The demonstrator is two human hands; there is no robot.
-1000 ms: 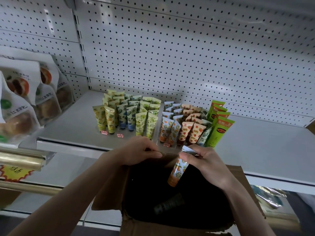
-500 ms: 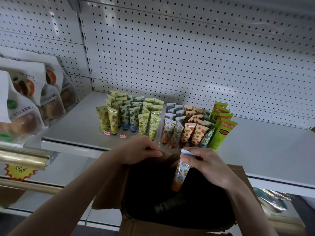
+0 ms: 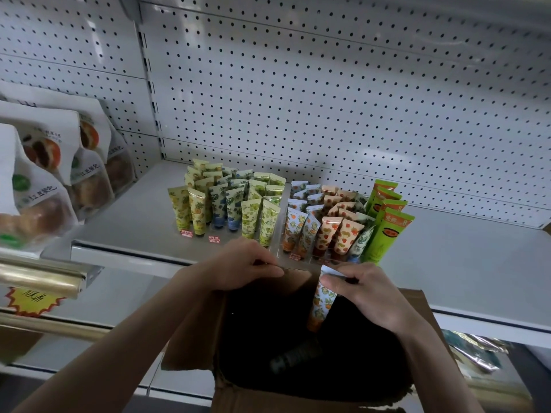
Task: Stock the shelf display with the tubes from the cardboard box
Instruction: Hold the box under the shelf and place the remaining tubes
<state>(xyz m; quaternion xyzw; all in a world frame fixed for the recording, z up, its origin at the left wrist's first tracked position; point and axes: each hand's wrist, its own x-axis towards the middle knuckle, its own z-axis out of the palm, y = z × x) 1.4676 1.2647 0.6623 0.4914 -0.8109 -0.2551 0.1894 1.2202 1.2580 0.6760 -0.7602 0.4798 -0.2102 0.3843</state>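
Observation:
A brown cardboard box stands open in front of the shelf, its inside dark. My left hand grips the box's far rim. My right hand pinches the top of an orange-patterned tube, which hangs cap down over the box opening. One dark tube lies at the bottom of the box. On the grey shelf stand rows of tubes: yellow, blue and green ones on the left, orange and red ones beside them, tall green tubes at the right end.
Bagged pastries hang at the left on a gold rail with a yellow price star. White pegboard backs the shelf. Foil packets lie on the lower shelf at the right.
My right hand has lifted the orange-patterned tube a little and turned it more upright. My left hand stays on the box rim.

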